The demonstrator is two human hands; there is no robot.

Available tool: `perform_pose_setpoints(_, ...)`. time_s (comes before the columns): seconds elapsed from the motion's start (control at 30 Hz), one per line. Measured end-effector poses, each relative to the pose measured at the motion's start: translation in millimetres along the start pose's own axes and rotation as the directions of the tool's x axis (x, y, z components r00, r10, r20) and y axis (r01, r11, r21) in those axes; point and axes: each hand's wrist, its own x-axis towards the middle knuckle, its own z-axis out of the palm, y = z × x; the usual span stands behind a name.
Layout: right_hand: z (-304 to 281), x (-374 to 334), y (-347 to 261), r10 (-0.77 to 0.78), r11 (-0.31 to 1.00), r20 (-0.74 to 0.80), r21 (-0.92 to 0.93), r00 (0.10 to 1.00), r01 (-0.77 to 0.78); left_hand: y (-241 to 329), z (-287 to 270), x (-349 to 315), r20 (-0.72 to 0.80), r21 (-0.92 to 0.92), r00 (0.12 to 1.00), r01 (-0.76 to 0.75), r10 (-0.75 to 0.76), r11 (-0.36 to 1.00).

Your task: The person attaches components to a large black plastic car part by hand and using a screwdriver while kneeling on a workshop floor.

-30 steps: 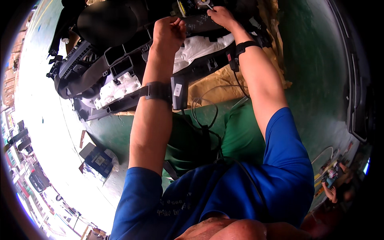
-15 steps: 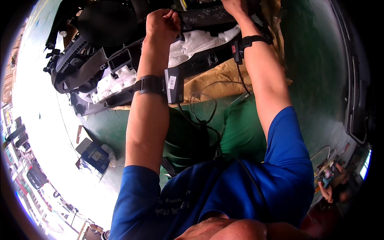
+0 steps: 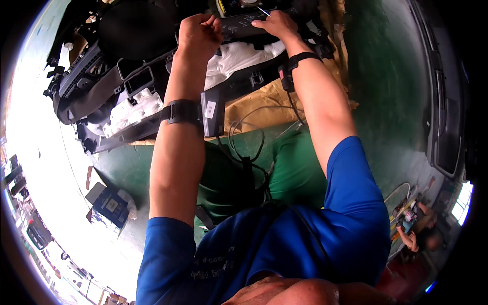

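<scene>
A large black plastic dashboard-like assembly [image 3: 236,84] lies at the top of the view, with white padding [image 3: 239,58] along its near side. My left hand [image 3: 200,34] is over its middle, fingers curled in; whatever they hold, if anything, is hidden. To its right, my right hand [image 3: 278,24] is above a dark strip with light markings. A thin pale rod [image 3: 264,10] sticks out from its closed fingers, pointing up and left, while the thumb stretches left. Each wrist wears a black strap with a small box, and a cable runs down from each.
Brown paper [image 3: 254,105] lies under the assembly on a green floor [image 3: 378,96]. A dark blue box [image 3: 110,206] stands at the left. Along the right edge is a long black panel [image 3: 445,112]. Another person [image 3: 419,231] is at the lower right.
My right hand has come down and left, nearer my left hand, and the thin rod now shows at its fingers. My left hand stays curled over the assembly. The whole view has shifted slightly.
</scene>
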Motion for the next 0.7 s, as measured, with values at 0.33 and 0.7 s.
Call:
perform_pose_setpoints(0.33, 6, 13, 66, -0.082, 0.982, -0.007, 0.171, 0.997, 0.082, -1, 10, -6, -0.105, 0.028, 0.993, -0.044, 0.047, 0.999)
perform_pose_setpoints(0.7, 25, 0, 109, 0.017, 0.985, -0.204, 0.17, 0.979, 0.019, -18, 18, 9, 0.031, 0.094, 0.999, 0.038, -0.041, 0.995)
